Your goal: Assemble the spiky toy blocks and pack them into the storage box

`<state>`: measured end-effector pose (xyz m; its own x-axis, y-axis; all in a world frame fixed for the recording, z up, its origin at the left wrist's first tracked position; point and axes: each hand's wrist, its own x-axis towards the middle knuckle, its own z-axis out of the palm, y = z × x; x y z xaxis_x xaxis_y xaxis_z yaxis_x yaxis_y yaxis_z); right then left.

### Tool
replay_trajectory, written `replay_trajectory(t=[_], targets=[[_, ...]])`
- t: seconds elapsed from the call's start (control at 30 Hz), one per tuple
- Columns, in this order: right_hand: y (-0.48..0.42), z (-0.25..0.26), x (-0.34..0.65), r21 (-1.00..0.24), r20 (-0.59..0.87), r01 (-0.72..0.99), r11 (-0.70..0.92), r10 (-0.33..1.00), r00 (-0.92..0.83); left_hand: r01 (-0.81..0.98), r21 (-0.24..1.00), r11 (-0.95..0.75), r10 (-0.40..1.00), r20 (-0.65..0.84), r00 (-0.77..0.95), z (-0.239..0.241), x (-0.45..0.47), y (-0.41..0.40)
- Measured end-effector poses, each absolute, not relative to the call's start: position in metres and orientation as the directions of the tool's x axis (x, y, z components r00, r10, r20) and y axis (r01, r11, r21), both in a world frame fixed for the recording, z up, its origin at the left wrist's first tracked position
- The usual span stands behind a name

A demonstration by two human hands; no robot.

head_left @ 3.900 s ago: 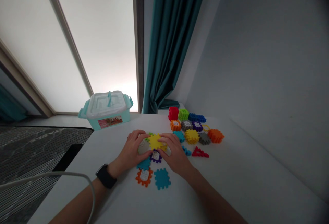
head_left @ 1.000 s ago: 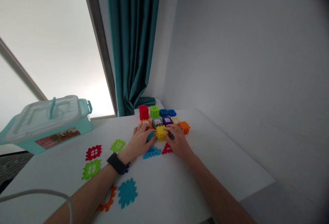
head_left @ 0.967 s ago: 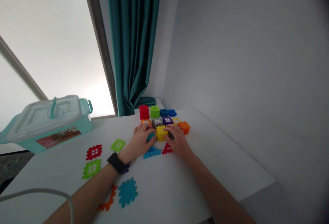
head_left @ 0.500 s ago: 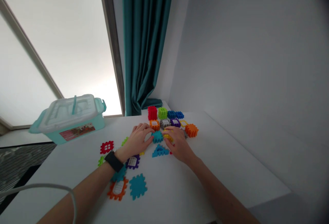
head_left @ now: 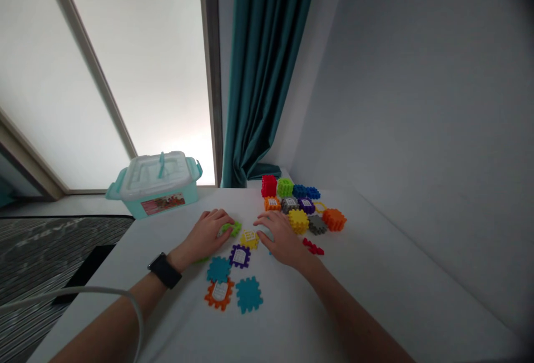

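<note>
My left hand (head_left: pixel 208 235) has its thumb and fingers bent around the left part of a green notched building tile (head_left: pixel 236 228). My right hand (head_left: pixel 281 235) hovers with thumb and fingers apart, and no held piece shows between them. It largely hides a light blue piece beneath it. Between the hands lies a yellow tile (head_left: pixel 249 239) with a window pattern, and nearer me a purple tile (head_left: pixel 240 256). A yellow block (head_left: pixel 298 222) stands just beyond my right hand. Red pieces (head_left: pixel 312 247) lie to its right.
Blue tiles (head_left: pixel 249 294) and an orange tile (head_left: pixel 219 294) lie closer on the white table (head_left: pixel 300 318). Red (head_left: pixel 269 186), green (head_left: pixel 285 187), grey (head_left: pixel 317 224) and orange blocks (head_left: pixel 334 219) sit behind. A lidded box (head_left: pixel 161 185) stands back left; a cable (head_left: pixel 104 291) crosses lower left.
My left hand has moved from the turquoise block to the green tile. My right hand has left the yellow block and shifted leftward over the light blue piece. The view has turned left.
</note>
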<state>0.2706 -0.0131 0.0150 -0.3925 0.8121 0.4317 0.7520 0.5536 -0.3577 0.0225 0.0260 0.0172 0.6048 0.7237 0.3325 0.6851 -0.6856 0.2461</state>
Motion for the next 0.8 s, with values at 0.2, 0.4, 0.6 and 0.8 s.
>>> replay_trajectory(t=[0.2, 0.4, 0.6, 0.8], targets=[[-0.009, 0.018, 0.239, -0.351, 0.350, 0.711, 0.609, 0.790, -0.504, 0.718, 0.201, -0.666, 0.738, 0.319, 0.595, 0.007, -0.007, 0.023], [-0.017, 0.014, 0.218, -0.389, 0.326, 0.682, 0.619, 0.785, -0.527, 0.703, 0.213, -0.678, 0.727, 0.330, 0.602, 0.005, -0.036, 0.031], [-0.028, 0.007, 0.210, -0.437, 0.295, 0.646, 0.625, 0.779, -0.554, 0.697, 0.298, -0.652, 0.754, 0.353, 0.554, -0.006, -0.057, 0.039], [-0.034, -0.004, 0.207, -0.447, 0.263, 0.632, 0.633, 0.768, -0.583, 0.692, 0.318, -0.649, 0.759, 0.337, 0.557, -0.014, -0.061, 0.039]])
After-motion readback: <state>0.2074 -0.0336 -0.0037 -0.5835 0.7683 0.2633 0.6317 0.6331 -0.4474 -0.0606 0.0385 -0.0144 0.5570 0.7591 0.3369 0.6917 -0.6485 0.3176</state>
